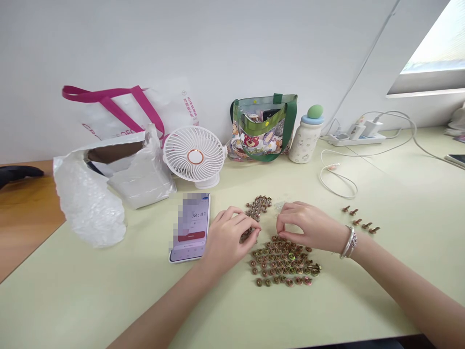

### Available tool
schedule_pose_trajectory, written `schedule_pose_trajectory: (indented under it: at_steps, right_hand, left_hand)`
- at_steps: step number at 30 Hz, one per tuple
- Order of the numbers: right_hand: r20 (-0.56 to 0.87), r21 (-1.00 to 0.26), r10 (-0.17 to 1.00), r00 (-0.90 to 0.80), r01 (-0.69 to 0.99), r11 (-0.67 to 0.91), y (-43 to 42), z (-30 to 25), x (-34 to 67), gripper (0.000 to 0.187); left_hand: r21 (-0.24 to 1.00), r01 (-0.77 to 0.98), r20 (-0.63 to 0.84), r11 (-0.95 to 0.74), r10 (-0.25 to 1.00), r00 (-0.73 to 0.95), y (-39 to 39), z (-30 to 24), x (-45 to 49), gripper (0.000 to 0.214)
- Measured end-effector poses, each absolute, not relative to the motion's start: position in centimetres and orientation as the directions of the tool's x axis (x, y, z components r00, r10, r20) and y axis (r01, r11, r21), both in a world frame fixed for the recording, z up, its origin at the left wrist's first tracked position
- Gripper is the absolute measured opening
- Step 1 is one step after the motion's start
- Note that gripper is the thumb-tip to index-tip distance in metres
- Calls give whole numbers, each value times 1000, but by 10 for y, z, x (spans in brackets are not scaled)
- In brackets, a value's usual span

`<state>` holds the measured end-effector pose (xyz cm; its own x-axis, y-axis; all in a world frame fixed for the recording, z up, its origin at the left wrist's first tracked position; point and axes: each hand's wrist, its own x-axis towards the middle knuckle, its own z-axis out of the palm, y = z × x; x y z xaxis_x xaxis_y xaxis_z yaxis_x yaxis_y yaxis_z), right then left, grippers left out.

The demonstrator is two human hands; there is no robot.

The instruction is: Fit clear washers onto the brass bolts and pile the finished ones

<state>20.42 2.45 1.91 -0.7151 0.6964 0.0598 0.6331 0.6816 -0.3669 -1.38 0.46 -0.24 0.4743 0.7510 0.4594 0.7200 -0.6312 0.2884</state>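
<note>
Small bolts (283,261) lie heaped — right hand (308,227) above, left hand (228,240) beside.

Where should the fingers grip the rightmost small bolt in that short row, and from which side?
Grip the shank, coming straight down from above with the right hand and pinching across its two long sides. The rightmost small bolt lies on its side on the pale green desk, apart from its neighbours, with room around it; the wider head should stop it slipping.
</note>
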Motion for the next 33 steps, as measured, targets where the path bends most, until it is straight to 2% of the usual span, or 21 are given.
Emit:
schedule_pose_trajectory:
  at_steps: [5,10,18,21,24,28,30,33]
  right_hand:
    - [97,-378,689,-718,614,693,26,17,206,12]
    - [273,-402,765,-584,653,642,42,5,203,11]
    - [306,-239,754,-582,719,652,66,-12,190,2]
    - [310,-224,743,-593,713,664,65,-12,188,3]
    - [341,-279,743,-576,692,666,58,-7,188,3]
    - [396,-497,768,-503,586,640,36,2,186,5]
    - [418,-574,776,-472,525,629,24,5,184,6]
    - [461,-589,742,-487,457,666,14,5,182,6]
  left_hand:
    - [276,718,471,-638,741,478,5,-2,-13,13]
    - [274,721,474,-637,742,475,6,-2,-13,11]
    - [263,722,503,-640,729,464,6,-1,-14,10]
    - [267,722,501,-638,732,462,6,-1,-15,9]
    - [278,725,497,-630,740,453,6,-1,-15,9]
    - [311,724,486,-616,758,435,6,-1,-15,6]
    - [331,719,482,-611,765,427,6,0,-15,11]
    - [325,702,520,-634,740,427,5,-1,-14,11]
